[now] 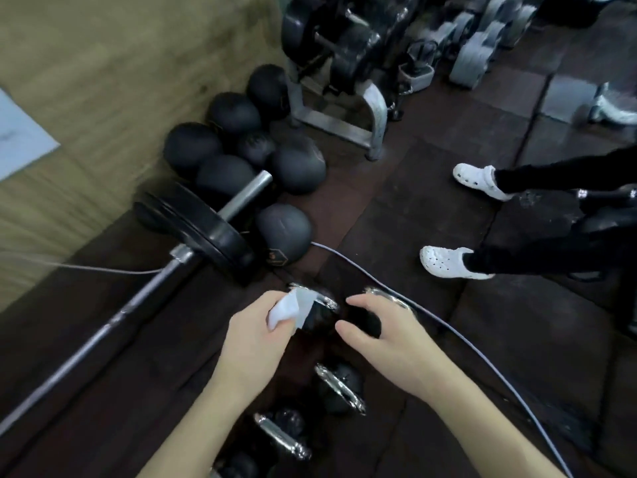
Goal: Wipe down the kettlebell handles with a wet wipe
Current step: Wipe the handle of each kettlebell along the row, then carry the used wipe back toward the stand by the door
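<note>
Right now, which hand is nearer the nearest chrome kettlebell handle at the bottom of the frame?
Left, judging by the picture. The left hand and its forearm lie just left of that kettlebell handle; the right hand reaches ahead, farther up and right.

Dark rubber floor tiles [431, 188]. Wood-look wall [103, 81] up-left of the hands, with black balls [296, 167] piled along it. Dumbbell rack [344, 108] farther ahead.

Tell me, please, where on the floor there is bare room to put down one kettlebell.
Bare mat lies between the medicine balls and the white shoes. Another free patch lies right of the grey cable. It is crowded under the left hand, which grips the wipe, and the right hand: kettlebells stand close together, the barbell beside them.
</note>
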Action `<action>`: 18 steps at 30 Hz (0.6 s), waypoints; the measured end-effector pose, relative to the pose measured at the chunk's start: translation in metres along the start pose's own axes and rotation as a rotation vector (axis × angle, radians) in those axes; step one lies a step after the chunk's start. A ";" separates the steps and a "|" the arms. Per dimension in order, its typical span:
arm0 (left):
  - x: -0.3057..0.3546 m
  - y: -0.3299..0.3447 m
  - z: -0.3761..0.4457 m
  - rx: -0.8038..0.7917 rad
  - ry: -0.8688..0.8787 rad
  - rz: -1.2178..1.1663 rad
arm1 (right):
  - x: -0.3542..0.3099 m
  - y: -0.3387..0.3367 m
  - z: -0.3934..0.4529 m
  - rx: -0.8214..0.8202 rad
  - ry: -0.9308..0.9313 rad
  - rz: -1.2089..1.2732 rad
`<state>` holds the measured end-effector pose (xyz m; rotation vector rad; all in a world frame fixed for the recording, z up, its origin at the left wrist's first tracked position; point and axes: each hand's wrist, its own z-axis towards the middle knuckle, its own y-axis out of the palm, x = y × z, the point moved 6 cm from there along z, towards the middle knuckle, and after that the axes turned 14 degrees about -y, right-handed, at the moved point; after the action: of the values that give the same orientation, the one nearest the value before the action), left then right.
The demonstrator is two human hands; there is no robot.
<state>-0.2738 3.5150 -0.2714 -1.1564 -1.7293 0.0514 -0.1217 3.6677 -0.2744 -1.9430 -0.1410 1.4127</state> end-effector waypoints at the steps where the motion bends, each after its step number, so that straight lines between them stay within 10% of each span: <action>1: 0.015 -0.035 -0.027 0.032 -0.021 -0.022 | -0.044 -0.008 -0.004 -0.041 -0.039 -0.012; 10: 0.108 -0.323 -0.257 0.374 0.054 -0.035 | -0.406 -0.042 -0.049 -0.173 -0.421 -0.009; 18: 0.020 -0.429 -0.505 0.900 -0.074 -0.236 | -0.590 0.021 -0.156 -0.478 -0.798 0.114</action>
<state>-0.1833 3.0682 0.2106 -0.2886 -1.6068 0.6619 -0.2254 3.2962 0.1986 -1.6215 -0.8053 2.3280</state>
